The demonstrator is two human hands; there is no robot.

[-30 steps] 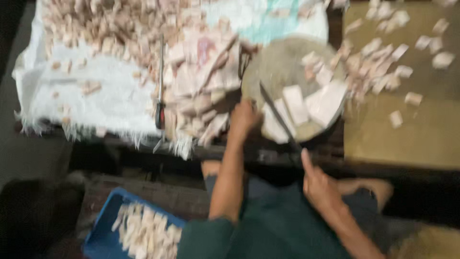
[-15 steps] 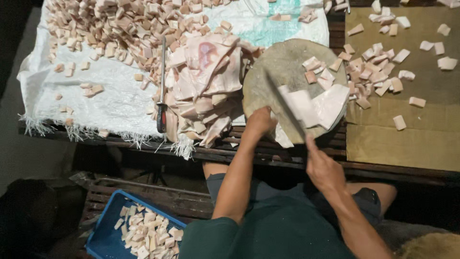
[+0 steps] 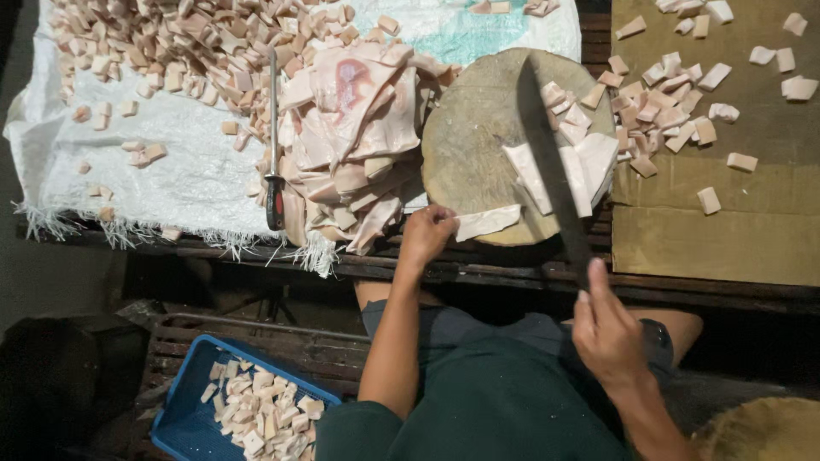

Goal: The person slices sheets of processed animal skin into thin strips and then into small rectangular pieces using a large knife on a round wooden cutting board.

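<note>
Pinching a pale pork-skin strip (image 3: 487, 223) at the round chopping block's (image 3: 474, 145) near edge, my left grip (image 3: 425, 235) clenches it; my right grip (image 3: 608, 333) grasps the long knife (image 3: 547, 162).

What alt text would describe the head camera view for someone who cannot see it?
The right hand holds a long knife over a round wooden block, while the left hand grips a pale strip. Cut pieces cover a white cloth.

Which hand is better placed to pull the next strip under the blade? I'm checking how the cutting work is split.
Probably the left hand: it already touches the pale strip on the round chopping block. The right hand grips the long knife.
</note>
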